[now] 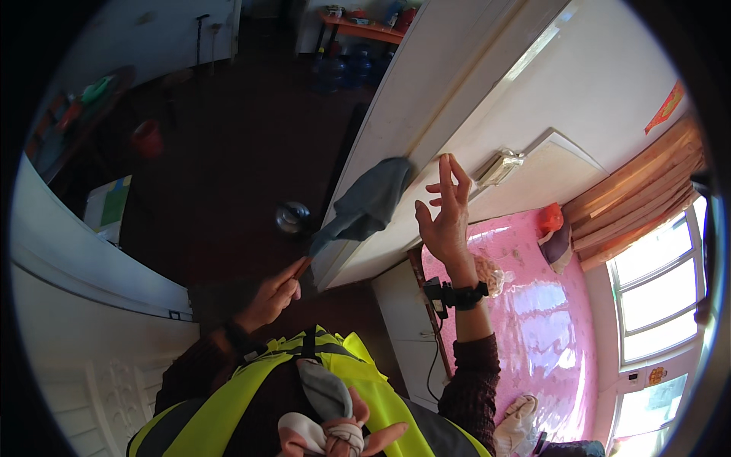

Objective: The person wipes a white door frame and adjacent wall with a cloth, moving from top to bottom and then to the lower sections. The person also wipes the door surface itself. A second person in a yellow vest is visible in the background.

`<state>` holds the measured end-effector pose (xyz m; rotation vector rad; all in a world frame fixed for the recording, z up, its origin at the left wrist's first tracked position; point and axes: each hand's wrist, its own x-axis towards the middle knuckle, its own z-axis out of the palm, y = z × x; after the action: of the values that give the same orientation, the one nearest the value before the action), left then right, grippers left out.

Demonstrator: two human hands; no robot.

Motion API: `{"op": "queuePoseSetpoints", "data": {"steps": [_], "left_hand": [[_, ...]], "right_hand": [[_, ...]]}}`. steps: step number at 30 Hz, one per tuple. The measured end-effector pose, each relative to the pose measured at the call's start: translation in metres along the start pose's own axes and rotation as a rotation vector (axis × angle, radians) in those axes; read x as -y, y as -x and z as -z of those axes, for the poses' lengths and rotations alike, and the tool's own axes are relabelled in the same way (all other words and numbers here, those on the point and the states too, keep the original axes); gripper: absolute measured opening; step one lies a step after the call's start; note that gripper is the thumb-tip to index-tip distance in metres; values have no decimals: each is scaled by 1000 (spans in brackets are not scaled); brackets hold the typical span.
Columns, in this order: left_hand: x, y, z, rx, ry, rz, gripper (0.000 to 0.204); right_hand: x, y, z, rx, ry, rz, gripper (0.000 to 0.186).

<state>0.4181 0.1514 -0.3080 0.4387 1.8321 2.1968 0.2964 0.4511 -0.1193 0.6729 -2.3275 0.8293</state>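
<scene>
My left hand (272,299) is closed around a thin brown handle (304,266). From its far end a grey-blue cloth (373,199) spreads up to the right, over the edge of a white door frame (415,114). Whether the cloth presses on the frame or hangs just before it, I cannot tell. My right hand (448,221) is raised beside the frame, holding nothing, with its fingers stretched and apart. Its fingertips are close to the white wall, and contact is unclear.
A pink-covered bed (525,320) lies on the right, below a window (659,282) with orange curtains (640,190). A white door (99,343) stands on the left. Beyond the doorway are a red bucket (148,139), an orange table (362,28) and a round metal object (292,217).
</scene>
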Motion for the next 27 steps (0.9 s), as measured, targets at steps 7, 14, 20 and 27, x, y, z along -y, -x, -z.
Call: {"op": "queuePoseSetpoints", "data": {"steps": [7, 14, 20, 27], "left_hand": [[-17, -21, -11, 6, 56, -55, 55], [-38, -51, -11, -53, -122, -307, 56], [-77, -54, -6, -168, -415, -595, 49], [-91, -59, -3, -344, -894, -733, 47]], "right_hand": [[1, 2, 4, 21, -12, -1, 94], [0, 0, 5, -32, -105, -35, 82], [-4, 7, 9, -324, -321, -187, 62], [13, -13, 23, -594, -74, 197, 63]]}}
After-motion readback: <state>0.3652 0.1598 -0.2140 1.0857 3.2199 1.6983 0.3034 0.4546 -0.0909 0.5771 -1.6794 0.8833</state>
